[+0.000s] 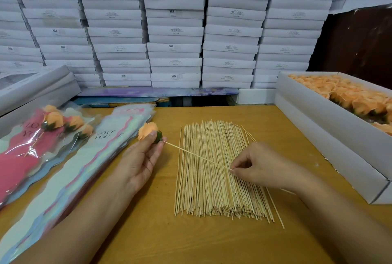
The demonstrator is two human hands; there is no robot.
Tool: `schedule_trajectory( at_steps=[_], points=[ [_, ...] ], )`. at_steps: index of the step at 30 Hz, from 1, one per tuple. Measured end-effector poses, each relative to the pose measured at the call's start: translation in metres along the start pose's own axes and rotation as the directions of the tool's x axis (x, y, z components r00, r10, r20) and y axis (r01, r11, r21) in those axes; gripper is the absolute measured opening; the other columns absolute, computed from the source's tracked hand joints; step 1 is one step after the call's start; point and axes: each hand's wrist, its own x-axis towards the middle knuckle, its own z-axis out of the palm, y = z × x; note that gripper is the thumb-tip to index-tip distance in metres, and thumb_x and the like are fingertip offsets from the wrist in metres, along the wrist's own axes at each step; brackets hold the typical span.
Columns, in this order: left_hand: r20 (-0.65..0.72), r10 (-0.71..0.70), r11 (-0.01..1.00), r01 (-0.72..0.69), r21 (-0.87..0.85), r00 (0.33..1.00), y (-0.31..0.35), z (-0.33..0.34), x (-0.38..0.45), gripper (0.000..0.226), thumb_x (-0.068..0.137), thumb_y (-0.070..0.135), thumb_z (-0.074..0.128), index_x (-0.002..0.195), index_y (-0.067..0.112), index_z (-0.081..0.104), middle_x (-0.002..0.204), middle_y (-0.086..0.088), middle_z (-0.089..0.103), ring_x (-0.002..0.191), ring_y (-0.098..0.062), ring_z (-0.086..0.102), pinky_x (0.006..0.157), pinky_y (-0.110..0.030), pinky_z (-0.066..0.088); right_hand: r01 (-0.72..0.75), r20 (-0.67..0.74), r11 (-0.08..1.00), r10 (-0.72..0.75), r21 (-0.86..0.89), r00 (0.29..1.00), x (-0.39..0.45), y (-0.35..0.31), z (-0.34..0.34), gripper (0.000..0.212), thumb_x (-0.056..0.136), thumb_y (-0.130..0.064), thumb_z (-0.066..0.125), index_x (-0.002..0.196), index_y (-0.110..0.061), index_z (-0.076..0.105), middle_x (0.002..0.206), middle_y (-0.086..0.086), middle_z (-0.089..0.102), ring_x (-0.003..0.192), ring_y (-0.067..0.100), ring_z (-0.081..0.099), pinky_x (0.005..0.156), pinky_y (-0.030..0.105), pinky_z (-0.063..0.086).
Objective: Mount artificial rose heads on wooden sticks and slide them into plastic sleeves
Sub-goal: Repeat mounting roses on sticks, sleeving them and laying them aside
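On sleeve: "LOVE YOU"

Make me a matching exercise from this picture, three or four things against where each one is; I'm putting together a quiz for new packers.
Things:
1. rose head
2. single stick
3. pile of sticks
4. box of rose heads

Places:
A. lying on the table between the two hands
B. at the right edge of the table
C. gripped in the left hand
D. pinched at one end by the right hand, its other end at the rose's green base

Pairs: 1-C, 2-D, 3-A, 4-B
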Motion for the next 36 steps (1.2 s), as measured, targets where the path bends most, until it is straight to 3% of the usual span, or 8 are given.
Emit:
schedule_trajectory(
  at_steps=[5,9,15,19,23,27,31,36],
  points=[
    [0.000,-0.003,1.000,0.003,0.005,1.000,0.000,0.001,-0.001,0.023,0.091,0.006,0.066,0.111,-0.005,0.064,0.095,-0.022,0.076,0.080,-0.020,0.077,0.063,-0.022,0.062,0.003,-0.002,1.000,-0.003,-0.002,1.000,0.000,0.000,0.001,0.010,0.090,-0.028,0.071,0.091,-0.026,0.081,0.078,-0.031,0.071,0.069,0.010,0.071,0.065,0.036,0.061],
    [0.001,-0.012,1.000,0.012,0.013,1.000,0.000,0.001,-0.002,0.024,0.091,0.006,0.066,0.112,-0.005,0.064,0.097,-0.023,0.076,0.081,-0.020,0.077,0.064,-0.023,0.062,0.004,-0.007,1.000,-0.004,-0.009,1.000,0.000,0.000,0.002,0.011,0.090,-0.025,0.070,0.088,-0.025,0.081,0.074,-0.036,0.067,0.069,0.006,0.069,0.060,0.025,0.058],
    [0.013,-0.008,1.000,0.008,0.015,1.000,-0.003,0.001,-0.002,0.033,0.084,0.007,0.071,0.114,-0.005,0.064,0.097,-0.022,0.076,0.082,-0.020,0.077,0.062,-0.022,0.062,-0.012,-0.018,1.000,0.012,0.004,1.000,0.000,-0.005,0.006,0.013,0.092,-0.024,0.069,0.084,-0.025,0.080,0.068,-0.023,0.069,0.061,-0.004,0.063,0.051,0.014,0.046],
    [0.008,-0.004,1.000,0.004,-0.012,1.000,-0.003,0.001,-0.002,0.035,0.082,0.008,0.071,0.114,-0.004,0.064,0.097,-0.022,0.076,0.082,-0.020,0.077,0.061,-0.022,0.061,-0.023,-0.060,1.000,0.022,-0.016,0.998,0.000,-0.009,0.011,0.011,0.092,-0.024,0.068,0.091,-0.024,0.079,0.073,-0.018,0.067,0.070,-0.010,0.062,0.053,0.009,0.045],
    [-0.010,0.011,0.999,-0.011,-0.044,1.000,-0.001,0.000,-0.002,0.028,0.089,0.007,0.068,0.114,-0.004,0.064,0.096,-0.022,0.076,0.082,-0.020,0.077,0.061,-0.021,0.061,-0.029,-0.142,1.000,0.028,-0.005,0.989,0.002,-0.010,0.016,0.008,0.090,-0.026,0.071,0.086,-0.033,0.069,0.077,-0.011,0.067,0.070,0.000,0.063,0.059,0.015,0.050],
    [-0.021,0.021,0.999,-0.022,-0.049,1.000,-0.001,0.000,-0.002,0.026,0.090,0.007,0.068,0.113,-0.004,0.064,0.098,-0.022,0.076,0.082,-0.019,0.077,0.066,-0.022,0.062,-0.052,-0.220,0.998,0.060,0.043,0.974,0.004,-0.008,0.020,0.014,0.084,-0.027,0.080,0.079,-0.032,0.068,0.078,-0.009,0.067,0.073,0.003,0.064,0.068,0.024,0.059],
    [-0.014,0.020,0.998,-0.021,-0.060,1.000,-0.002,0.003,-0.004,0.030,0.086,0.008,0.069,0.113,-0.004,0.064,0.096,-0.021,0.076,0.082,-0.019,0.077,0.068,-0.023,0.062,-0.070,-0.272,0.998,0.067,-0.002,0.960,0.004,-0.007,0.023,0.019,0.085,-0.038,0.077,0.070,-0.032,0.068,0.070,-0.013,0.066,0.068,-0.003,0.062,0.051,0.016,0.047],
    [-0.008,0.014,0.996,-0.015,-0.083,1.000,-0.004,0.003,-0.006,0.041,0.077,0.008,0.072,0.115,-0.003,0.063,0.098,-0.022,0.076,0.084,-0.020,0.077,0.063,-0.022,0.062,-0.052,-0.256,0.990,0.018,-0.129,0.967,0.002,-0.010,0.026,0.021,0.092,-0.040,0.068,0.074,-0.030,0.066,0.065,-0.011,0.064,0.053,0.004,0.057,0.048,0.020,0.042]
  ],
)
